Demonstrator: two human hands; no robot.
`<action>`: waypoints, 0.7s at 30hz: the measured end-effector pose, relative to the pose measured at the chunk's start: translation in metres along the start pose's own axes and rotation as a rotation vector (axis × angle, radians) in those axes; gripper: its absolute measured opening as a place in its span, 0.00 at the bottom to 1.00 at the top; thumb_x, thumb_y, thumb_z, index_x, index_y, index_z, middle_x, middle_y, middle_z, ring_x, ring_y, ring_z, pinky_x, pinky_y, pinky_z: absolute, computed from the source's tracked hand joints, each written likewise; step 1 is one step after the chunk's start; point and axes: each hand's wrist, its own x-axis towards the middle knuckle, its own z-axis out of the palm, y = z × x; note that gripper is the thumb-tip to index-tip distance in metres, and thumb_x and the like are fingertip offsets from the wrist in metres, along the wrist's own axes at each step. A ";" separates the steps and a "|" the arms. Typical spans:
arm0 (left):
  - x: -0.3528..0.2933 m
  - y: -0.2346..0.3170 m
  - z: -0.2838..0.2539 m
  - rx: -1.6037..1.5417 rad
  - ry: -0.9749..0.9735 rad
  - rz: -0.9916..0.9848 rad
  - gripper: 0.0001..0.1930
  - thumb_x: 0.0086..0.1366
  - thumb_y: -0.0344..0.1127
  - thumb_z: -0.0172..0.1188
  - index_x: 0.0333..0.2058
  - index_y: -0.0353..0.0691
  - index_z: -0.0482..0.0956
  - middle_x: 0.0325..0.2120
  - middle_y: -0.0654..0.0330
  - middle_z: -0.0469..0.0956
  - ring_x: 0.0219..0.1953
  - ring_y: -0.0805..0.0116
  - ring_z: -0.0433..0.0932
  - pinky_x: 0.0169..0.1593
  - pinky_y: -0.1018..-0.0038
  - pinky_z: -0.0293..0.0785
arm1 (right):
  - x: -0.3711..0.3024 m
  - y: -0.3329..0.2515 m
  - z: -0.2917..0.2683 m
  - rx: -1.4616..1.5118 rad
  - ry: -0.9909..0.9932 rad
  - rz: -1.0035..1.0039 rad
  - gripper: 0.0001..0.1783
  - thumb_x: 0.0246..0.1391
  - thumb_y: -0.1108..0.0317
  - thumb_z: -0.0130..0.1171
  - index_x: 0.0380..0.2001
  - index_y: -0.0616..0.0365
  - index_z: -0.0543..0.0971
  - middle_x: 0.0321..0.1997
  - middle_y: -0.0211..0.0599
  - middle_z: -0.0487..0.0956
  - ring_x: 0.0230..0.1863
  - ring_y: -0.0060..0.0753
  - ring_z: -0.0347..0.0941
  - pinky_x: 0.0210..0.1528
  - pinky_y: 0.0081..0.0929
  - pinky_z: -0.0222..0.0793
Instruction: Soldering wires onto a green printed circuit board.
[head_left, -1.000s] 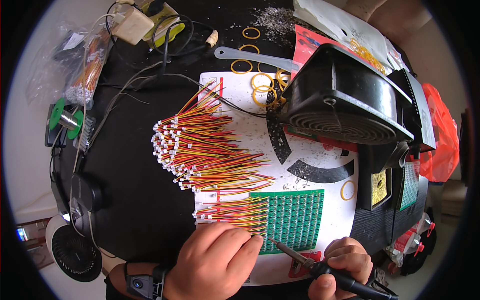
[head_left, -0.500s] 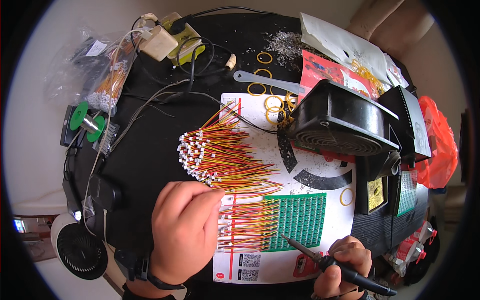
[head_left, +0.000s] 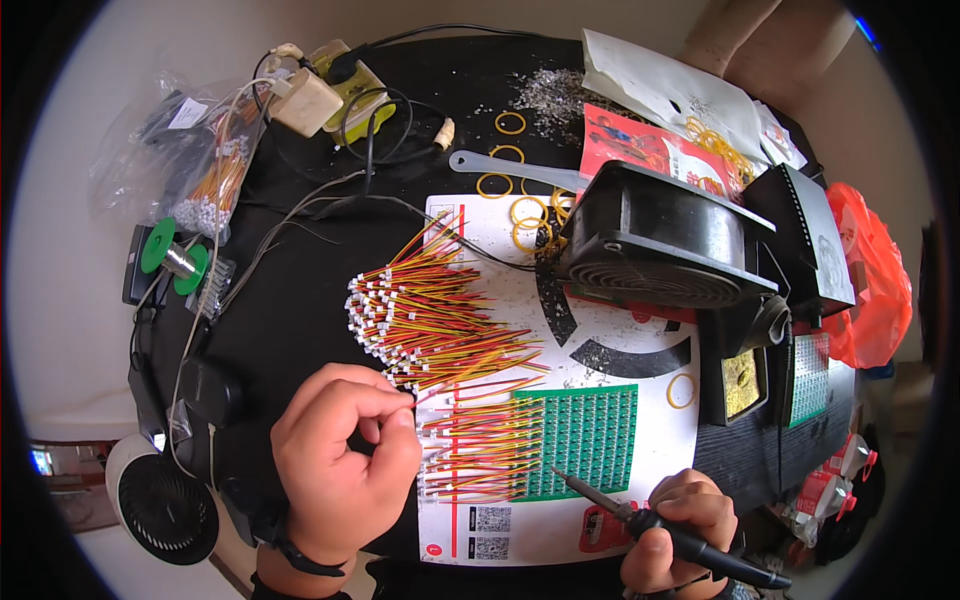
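Note:
My left hand (head_left: 345, 455) is closed in a pinch at the left end of a thin red-and-yellow wire lead (head_left: 475, 388); its fingertips hide that end. The green circuit board panel (head_left: 590, 440) lies on a white printed sheet, with a row of similar leads (head_left: 475, 450) reaching its left edge, their white connectors at the far ends. In my right hand (head_left: 692, 520) is a soldering iron (head_left: 690, 545), its tip over the lower left part of the panel. Whether the tip touches cannot be made out. Beyond my left hand a heap of loose leads (head_left: 440, 320) fans out.
A black fan (head_left: 660, 240) stands right of the heap, near a soldering station (head_left: 800, 240) and a yellow tip-cleaning sponge (head_left: 742, 383). Solder wire sits on a green spool (head_left: 180, 262) at left. Rubber bands (head_left: 528, 212) and cables (head_left: 290, 215) lie farther back.
My left hand has drawn back a little to the left, its thumb and forefinger now pinched on a lead. The right hand and iron hold nearly the same place. The whole view shifts slightly.

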 end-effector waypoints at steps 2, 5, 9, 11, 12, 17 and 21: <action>-0.005 -0.001 -0.002 -0.124 -0.108 0.034 0.06 0.57 0.14 0.54 0.30 0.31 0.72 0.34 0.52 0.76 0.28 0.75 0.74 0.34 0.80 0.72 | -0.001 -0.001 0.000 0.014 0.002 0.014 0.12 0.57 0.71 0.60 0.39 0.66 0.69 0.22 0.42 0.70 0.20 0.32 0.67 0.24 0.30 0.64; -0.011 0.008 0.001 -0.437 -0.145 -0.118 0.07 0.59 0.14 0.53 0.32 0.33 0.69 0.33 0.51 0.76 0.29 0.75 0.75 0.35 0.79 0.75 | -0.002 0.001 0.000 0.032 0.009 0.000 0.12 0.57 0.71 0.60 0.39 0.65 0.69 0.22 0.42 0.71 0.19 0.32 0.67 0.24 0.30 0.64; -0.014 0.007 0.000 -0.655 -0.180 -0.204 0.05 0.61 0.17 0.58 0.33 0.29 0.71 0.34 0.47 0.80 0.36 0.70 0.82 0.39 0.76 0.78 | -0.001 0.002 0.001 0.029 -0.003 0.000 0.13 0.57 0.71 0.60 0.40 0.66 0.69 0.22 0.42 0.71 0.19 0.32 0.66 0.24 0.30 0.64; -0.015 0.010 0.001 -0.609 -0.213 -0.137 0.05 0.60 0.16 0.58 0.35 0.28 0.72 0.35 0.47 0.80 0.37 0.68 0.83 0.40 0.76 0.79 | 0.000 0.003 0.002 0.017 -0.006 -0.013 0.13 0.58 0.70 0.60 0.40 0.66 0.69 0.22 0.42 0.70 0.19 0.32 0.66 0.24 0.29 0.64; -0.017 0.019 0.003 -0.624 -0.178 -0.249 0.06 0.60 0.15 0.56 0.37 0.28 0.72 0.34 0.47 0.80 0.36 0.68 0.83 0.41 0.75 0.79 | 0.000 0.003 0.002 0.017 -0.009 -0.014 0.13 0.58 0.70 0.60 0.40 0.66 0.69 0.22 0.42 0.70 0.19 0.32 0.66 0.24 0.29 0.64; -0.006 0.011 -0.003 -0.433 -0.463 -0.188 0.09 0.61 0.14 0.54 0.38 0.23 0.81 0.32 0.49 0.83 0.36 0.67 0.83 0.42 0.75 0.79 | 0.000 0.003 0.002 0.010 -0.013 -0.011 0.13 0.59 0.69 0.59 0.40 0.65 0.69 0.22 0.41 0.70 0.19 0.31 0.66 0.24 0.29 0.64; -0.010 0.017 -0.002 -0.574 -0.458 -0.356 0.08 0.61 0.13 0.56 0.39 0.23 0.80 0.34 0.47 0.83 0.37 0.65 0.84 0.43 0.74 0.80 | 0.000 0.001 0.001 0.002 -0.025 -0.006 0.13 0.59 0.69 0.59 0.40 0.65 0.69 0.22 0.41 0.70 0.19 0.31 0.66 0.24 0.30 0.64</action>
